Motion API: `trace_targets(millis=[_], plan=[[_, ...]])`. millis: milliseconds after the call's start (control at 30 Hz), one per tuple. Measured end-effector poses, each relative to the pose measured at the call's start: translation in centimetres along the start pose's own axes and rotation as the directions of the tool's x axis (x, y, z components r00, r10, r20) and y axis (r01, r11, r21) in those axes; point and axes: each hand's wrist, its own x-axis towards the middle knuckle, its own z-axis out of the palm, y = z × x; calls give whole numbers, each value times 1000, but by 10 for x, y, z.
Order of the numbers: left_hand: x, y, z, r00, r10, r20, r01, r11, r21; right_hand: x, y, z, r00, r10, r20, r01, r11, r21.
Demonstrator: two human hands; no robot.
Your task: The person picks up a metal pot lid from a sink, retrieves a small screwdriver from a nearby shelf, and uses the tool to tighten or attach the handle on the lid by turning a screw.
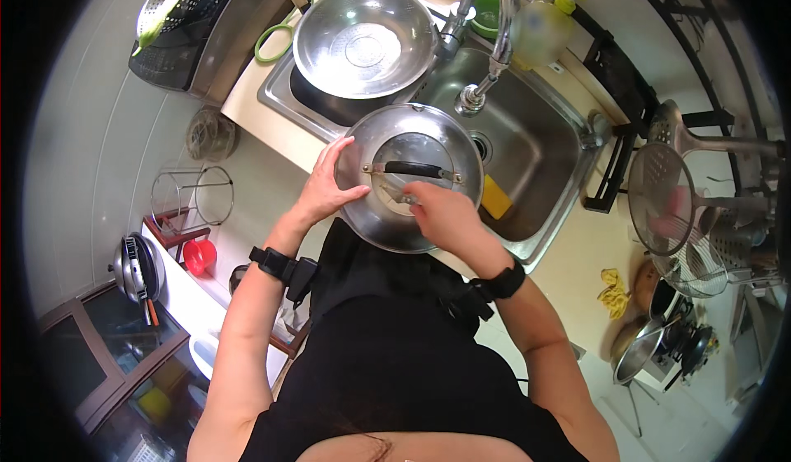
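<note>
In front of me is a round metal pan lid with a glass centre and a black-gripped handle. My left hand holds the lid's left edge between thumb and fingers. Over the lower right of the glass centre, my right hand has its fingers closed on a small shiny item, too unclear to name. A large steel bowl rests just beyond the lid, over the left basin. The lid overlaps the near edge of the sink, where a yellow sponge lies.
A chrome faucet arches over the sink. Behind it stand a pump bottle and a green bowl. Strainers hang at the right, with a yellow cloth nearby. A red cup is at the left.
</note>
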Motion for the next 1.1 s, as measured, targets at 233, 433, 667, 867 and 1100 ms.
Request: trace_targets(millis=[233,433,667,867,1100], plan=[[-12,6,16,986,-169,7,165,971,174,23,16,-87,976,192,-98,-170,965,199],[5,-2,16,1000,-27,14,26,996,85,31,40,-29,937,347,39,-302,748,592],[7,20,7,991,11,-132,23,968,250,5,34,14,863,496,99,-318,379,869],[0,76,41,996,-94,-5,88,951,-298,-5,4,38,856,502,126,-251,188,950],[-3,73,71,956,-293,-5,244,804,-543,-10,29,-3,957,281,-72,-186,784,592]])
